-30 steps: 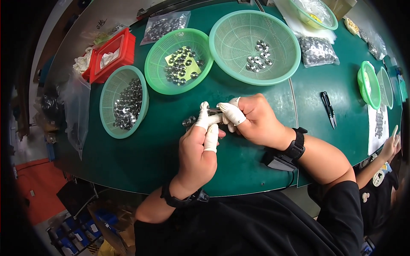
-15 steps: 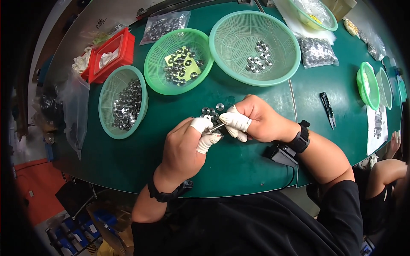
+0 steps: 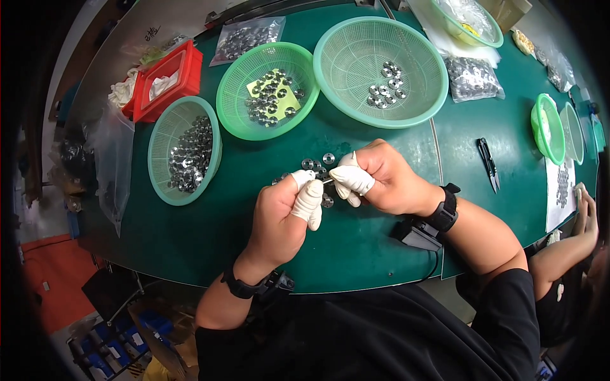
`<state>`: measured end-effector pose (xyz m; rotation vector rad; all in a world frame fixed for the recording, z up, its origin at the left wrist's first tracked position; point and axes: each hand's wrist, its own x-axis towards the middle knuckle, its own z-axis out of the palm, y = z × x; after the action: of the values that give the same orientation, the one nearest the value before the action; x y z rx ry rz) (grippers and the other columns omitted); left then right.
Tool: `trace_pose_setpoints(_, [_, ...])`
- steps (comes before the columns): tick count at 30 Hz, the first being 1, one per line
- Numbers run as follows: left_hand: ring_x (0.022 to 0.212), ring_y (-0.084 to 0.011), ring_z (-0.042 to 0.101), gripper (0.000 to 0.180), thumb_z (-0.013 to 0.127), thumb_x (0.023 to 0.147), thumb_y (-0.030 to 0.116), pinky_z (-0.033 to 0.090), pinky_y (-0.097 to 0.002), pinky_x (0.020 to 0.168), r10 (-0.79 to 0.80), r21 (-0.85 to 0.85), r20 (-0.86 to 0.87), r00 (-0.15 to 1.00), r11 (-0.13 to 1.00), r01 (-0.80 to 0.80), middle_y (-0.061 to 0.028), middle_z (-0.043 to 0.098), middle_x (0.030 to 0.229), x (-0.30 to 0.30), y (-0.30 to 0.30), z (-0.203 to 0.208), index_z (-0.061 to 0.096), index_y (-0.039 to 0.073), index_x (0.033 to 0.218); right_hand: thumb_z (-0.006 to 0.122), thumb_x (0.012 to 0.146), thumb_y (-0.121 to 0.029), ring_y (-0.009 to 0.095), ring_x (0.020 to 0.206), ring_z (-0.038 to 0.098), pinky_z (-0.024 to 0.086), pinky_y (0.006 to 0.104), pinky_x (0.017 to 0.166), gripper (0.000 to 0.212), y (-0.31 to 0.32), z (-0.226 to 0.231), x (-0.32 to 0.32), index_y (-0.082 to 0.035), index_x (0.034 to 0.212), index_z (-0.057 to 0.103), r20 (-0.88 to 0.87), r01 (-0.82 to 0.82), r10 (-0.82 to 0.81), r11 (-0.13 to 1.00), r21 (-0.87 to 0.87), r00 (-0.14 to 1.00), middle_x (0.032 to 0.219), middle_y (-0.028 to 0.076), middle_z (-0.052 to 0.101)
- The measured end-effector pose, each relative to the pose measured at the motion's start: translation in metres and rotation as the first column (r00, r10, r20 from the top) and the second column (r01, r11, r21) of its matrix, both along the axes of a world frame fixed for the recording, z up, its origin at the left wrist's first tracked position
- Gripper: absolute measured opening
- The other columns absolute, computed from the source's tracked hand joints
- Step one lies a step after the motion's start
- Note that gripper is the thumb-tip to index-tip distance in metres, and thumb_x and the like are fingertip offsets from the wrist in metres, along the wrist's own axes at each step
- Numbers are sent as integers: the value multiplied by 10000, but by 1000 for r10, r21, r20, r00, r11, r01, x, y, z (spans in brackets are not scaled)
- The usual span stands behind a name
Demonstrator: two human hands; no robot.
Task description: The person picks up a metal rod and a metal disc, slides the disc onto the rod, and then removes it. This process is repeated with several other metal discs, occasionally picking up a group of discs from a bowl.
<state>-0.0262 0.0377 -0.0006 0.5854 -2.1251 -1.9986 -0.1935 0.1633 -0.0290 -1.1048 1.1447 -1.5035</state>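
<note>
White rubber finger cots cover the thumbs and some fingers of both my hands. My right hand (image 3: pixel 389 181) pinches a thin metal rod (image 3: pixel 328 181), whose short bright length shows between the two hands. Opposite its end, my left hand (image 3: pixel 279 219) is closed in a pinch, with thumb and forefinger hiding whatever lies between them. Several small round metal parts with centre holes lie on the green table under and around my fingertips, among them one flanged ring (image 3: pixel 328 158) just beyond the hands and another part (image 3: pixel 327 201) below the rod.
Three green mesh baskets hold metal rings: a left one (image 3: pixel 154 166), a middle one (image 3: pixel 223 114) and a large one (image 3: pixel 438 95). A red bin (image 3: pixel 196 70) stands far left. Thread snips (image 3: pixel 488 165) and a small black device (image 3: pixel 416 233) lie right. Another person's arm (image 3: pixel 562 257) reaches in there.
My left hand has turned and shifted slightly right, its thumb now over the forefinger, so less of the rod shows. The right hand barely moved. The other person's arm has come further in.
</note>
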Motion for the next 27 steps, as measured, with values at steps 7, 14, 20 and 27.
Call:
trace_pose_setpoints(7, [567, -211, 569, 278, 632, 957, 251, 439, -319, 512, -51, -318, -16, 999, 947, 43, -104, 586, 667, -3, -10, 10, 609, -16, 883, 515, 1035, -198, 66, 511, 471, 371, 244, 492, 382, 0, 7, -4, -27, 699, 577, 43, -43, 38, 991, 125, 998, 593, 6, 560])
trace_pose_setpoints(14, [677, -322, 604, 273, 716, 860, 251, 475, -387, 546, -172, -818, -91, 981, 574, 25, -138, 608, 742, -8, -14, 15, 614, -2, 875, 503, 1042, -220, 67, 486, 451, 345, 250, 467, 438, 1, 8, -8, -35, 651, 563, 89, -100, 86, 980, 173, 992, 555, 6, 535])
trace_pose_setpoints(20, [699, -325, 609, 220, 723, 840, 184, 476, -401, 551, -237, -895, -108, 965, 447, 10, -143, 600, 749, -9, -16, 11, 620, -4, 889, 512, 1039, -226, 69, 481, 453, 348, 249, 467, 434, 2, 5, -9, -31, 655, 568, 53, -125, 117, 976, 180, 992, 565, 4, 543])
trace_pose_setpoints(27, [625, -325, 588, 151, 691, 860, 100, 461, -377, 531, -135, -671, -130, 982, 741, 13, -143, 592, 700, -6, -8, 2, 616, -32, 865, 542, 1025, -207, 45, 532, 460, 361, 232, 495, 372, 1, 4, 0, -26, 704, 591, 78, -23, 16, 995, 93, 997, 599, -8, 564])
